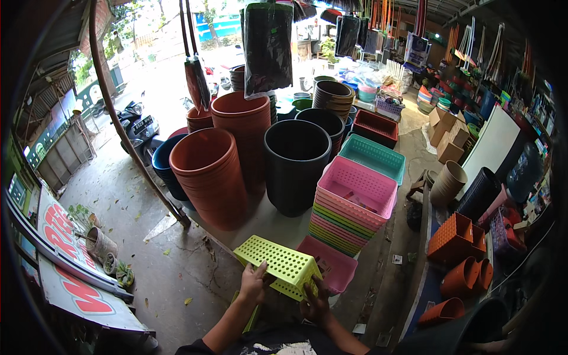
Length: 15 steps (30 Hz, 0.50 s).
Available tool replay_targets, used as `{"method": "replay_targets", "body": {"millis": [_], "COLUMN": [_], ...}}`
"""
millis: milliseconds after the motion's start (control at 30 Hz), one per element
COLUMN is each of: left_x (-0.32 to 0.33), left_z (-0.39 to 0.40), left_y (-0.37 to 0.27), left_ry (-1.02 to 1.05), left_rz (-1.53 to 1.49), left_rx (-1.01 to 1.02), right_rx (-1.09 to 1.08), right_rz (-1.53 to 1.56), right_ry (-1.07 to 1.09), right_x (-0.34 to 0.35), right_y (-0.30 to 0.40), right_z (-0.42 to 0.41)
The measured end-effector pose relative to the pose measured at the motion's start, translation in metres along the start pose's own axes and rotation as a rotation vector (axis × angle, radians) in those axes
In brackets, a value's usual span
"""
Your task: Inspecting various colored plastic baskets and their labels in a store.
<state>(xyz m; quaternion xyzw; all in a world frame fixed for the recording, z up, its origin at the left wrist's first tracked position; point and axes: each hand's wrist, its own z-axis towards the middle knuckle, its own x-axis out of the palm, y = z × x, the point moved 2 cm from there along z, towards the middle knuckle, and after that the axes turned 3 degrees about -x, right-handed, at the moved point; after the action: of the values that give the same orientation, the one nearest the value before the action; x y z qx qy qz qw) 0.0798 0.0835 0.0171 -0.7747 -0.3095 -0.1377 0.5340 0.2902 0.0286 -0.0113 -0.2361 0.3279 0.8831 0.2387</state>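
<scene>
A lime-green perforated plastic basket [277, 262] is tipped on its side in front of me, held between both hands. My left hand [254, 280] grips its near left edge, thumb on the upper face. Around the right end, beside a corner, my right hand [316, 302] has its fingers spread on the wall. Just behind it, a pink basket [344, 271] rests at the table's near corner. A tall nested stack of pink and green baskets [341, 222] rises beyond that. Part of another lime-green item [252, 317] shows below my left forearm.
On the table [270, 222] stand stacked terracotta-coloured pots [213, 186] and black pots [296, 177]. A teal basket [372, 155] lies behind the pink ones. A bent pole [133, 151] rises at the left. Orange pots [459, 277] line the right-hand shelf. Plastic-wrapped goods [268, 49] hang overhead.
</scene>
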Motion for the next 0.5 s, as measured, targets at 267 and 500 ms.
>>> {"method": "replay_targets", "body": {"millis": [267, 500], "left_x": [-0.025, -0.027], "left_z": [0.004, -0.001], "left_y": [0.029, 0.033], "left_ry": [0.041, 0.061], "left_rz": [0.057, 0.149], "left_rx": [0.156, 0.226], "right_rx": [0.421, 0.932], "right_rz": [0.113, 0.530], "right_ry": [0.079, 0.175], "right_x": [0.032, 0.054], "right_y": [-0.035, -0.047], "right_z": [-0.034, -0.057]}}
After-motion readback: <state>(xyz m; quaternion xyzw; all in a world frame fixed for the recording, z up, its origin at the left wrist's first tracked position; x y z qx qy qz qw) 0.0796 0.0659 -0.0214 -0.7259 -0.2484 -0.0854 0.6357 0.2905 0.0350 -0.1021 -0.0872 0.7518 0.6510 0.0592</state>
